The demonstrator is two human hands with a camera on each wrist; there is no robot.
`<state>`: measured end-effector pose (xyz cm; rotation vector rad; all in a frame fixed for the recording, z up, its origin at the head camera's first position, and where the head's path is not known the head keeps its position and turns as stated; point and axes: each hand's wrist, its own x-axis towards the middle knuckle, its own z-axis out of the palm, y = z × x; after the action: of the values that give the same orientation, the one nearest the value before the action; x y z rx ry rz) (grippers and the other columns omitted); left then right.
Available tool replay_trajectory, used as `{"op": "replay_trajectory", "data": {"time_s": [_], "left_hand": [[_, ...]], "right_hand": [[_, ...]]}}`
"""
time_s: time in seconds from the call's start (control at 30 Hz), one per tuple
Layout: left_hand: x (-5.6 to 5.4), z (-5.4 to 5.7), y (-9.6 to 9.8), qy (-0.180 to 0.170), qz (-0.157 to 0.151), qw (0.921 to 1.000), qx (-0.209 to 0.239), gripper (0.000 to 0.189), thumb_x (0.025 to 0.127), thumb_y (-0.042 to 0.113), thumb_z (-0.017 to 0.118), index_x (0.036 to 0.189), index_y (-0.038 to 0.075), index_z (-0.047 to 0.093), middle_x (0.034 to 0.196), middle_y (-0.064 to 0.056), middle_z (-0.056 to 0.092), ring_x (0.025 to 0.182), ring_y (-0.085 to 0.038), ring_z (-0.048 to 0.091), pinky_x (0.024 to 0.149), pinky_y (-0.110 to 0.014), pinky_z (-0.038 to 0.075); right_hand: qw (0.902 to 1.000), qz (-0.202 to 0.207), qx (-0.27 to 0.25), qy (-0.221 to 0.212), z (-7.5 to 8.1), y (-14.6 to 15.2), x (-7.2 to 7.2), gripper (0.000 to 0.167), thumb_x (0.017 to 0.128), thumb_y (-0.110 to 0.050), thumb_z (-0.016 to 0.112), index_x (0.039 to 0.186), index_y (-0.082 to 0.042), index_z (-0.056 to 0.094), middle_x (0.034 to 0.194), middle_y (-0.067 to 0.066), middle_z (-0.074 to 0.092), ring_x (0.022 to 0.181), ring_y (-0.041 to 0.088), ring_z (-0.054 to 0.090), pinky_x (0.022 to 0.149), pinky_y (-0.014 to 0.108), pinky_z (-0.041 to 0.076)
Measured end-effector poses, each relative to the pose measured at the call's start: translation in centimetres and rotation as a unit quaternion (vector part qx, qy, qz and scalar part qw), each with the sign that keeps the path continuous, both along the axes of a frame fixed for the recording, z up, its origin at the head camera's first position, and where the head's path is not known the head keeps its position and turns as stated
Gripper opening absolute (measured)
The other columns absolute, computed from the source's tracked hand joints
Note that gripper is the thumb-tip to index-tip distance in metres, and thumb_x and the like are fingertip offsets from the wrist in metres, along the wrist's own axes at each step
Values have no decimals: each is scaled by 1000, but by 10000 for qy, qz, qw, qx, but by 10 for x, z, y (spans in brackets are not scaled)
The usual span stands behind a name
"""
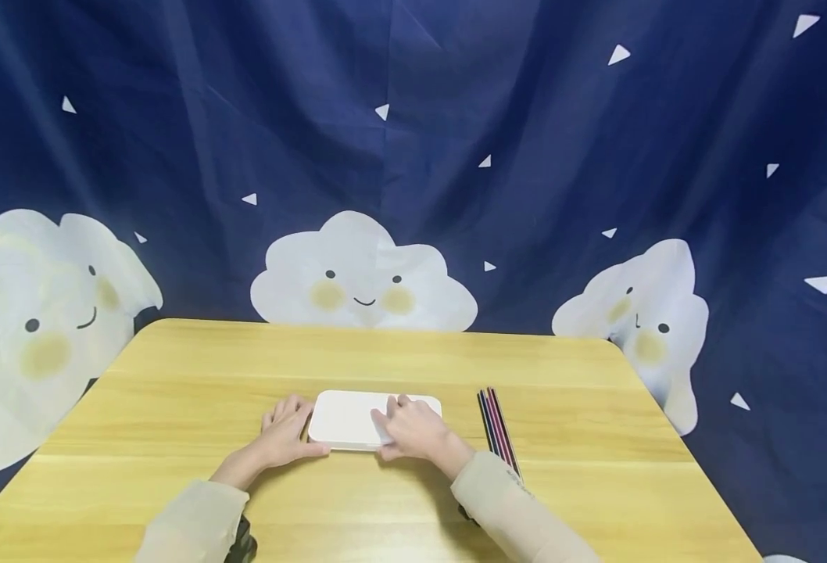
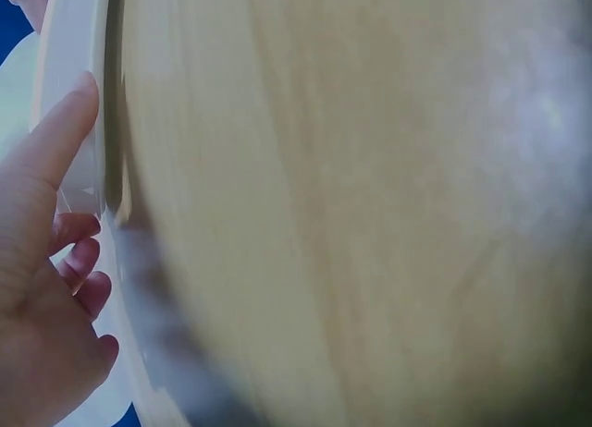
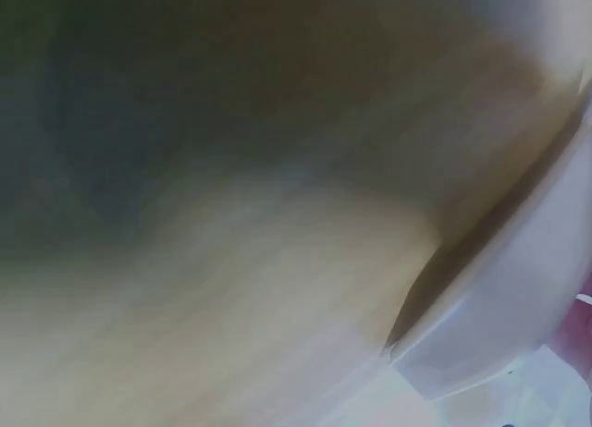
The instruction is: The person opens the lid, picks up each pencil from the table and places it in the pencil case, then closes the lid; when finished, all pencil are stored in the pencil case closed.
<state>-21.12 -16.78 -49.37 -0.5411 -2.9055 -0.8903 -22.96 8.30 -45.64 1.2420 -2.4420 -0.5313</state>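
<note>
A flat white box (image 1: 346, 418) with rounded corners lies lengthwise across the wooden table. My left hand (image 1: 283, 436) holds its left end, the thumb along the front side. In the left wrist view, that thumb presses on the side wall of the box (image 2: 79, 48) while the other fingers bend near the corner. My right hand (image 1: 417, 430) grips the box right of its middle, fingers bent over the top and thumb at the front edge. The right wrist view has the box (image 3: 509, 307) at its right side, with only a bit of the hand showing.
Several dark and reddish pencils (image 1: 498, 426) lie side by side to the right of the box, partly behind my right forearm. The wooden table (image 1: 357, 356) reaches back to a dark blue curtain (image 1: 413, 172) printed with white clouds and triangles.
</note>
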Motion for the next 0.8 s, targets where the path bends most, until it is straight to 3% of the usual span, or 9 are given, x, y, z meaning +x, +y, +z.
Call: {"op": "replay_trajectory", "data": {"time_s": [0.1,0.27,0.4,0.5,0.67,0.8], "left_hand": [[1,2,1,189,-22,9998,25,73,67,55,71,114,3,52,101,-10,41,91,-28,34,76,-49,22],[3,6,-1,-24,156,9998,-116,76,64,52,74,116,2,53,104,-12,43,94,-31,36,78,-51,22],[3,6,-1,-77,256,9993,-270,75,63,51,76,117,4,54,106,-11,43,96,-30,37,79,-51,22],[3,3,0,-72,260,9992,-285,74,63,50,76,117,5,53,105,-10,42,95,-30,36,80,-51,21],[3,-2,1,-42,173,9994,-309,71,65,48,75,116,4,52,104,-10,41,94,-30,35,78,-51,21],[1,-1,1,63,141,9995,-270,67,67,45,75,114,4,52,106,-13,42,95,-32,35,77,-51,21]], "right_hand": [[9999,-46,46,-118,1,-2,0,53,78,-60,54,109,-17,56,86,4,60,71,13,55,42,21,45],[9993,-167,55,-320,2,-10,2,50,78,-58,55,102,-14,57,84,4,59,69,12,56,45,21,46],[9991,-288,90,-309,2,-16,5,56,77,-60,56,106,-12,58,94,11,64,74,17,62,49,24,50],[9994,-154,310,-84,1,-18,6,61,79,-59,55,114,-10,58,100,16,66,78,21,65,53,25,52],[9947,439,687,624,-1,-16,6,52,83,-53,50,112,-11,62,90,11,69,75,19,67,49,21,51],[9969,576,178,515,0,-14,4,31,84,-44,53,93,-15,62,70,2,65,57,7,58,41,18,45]]}}
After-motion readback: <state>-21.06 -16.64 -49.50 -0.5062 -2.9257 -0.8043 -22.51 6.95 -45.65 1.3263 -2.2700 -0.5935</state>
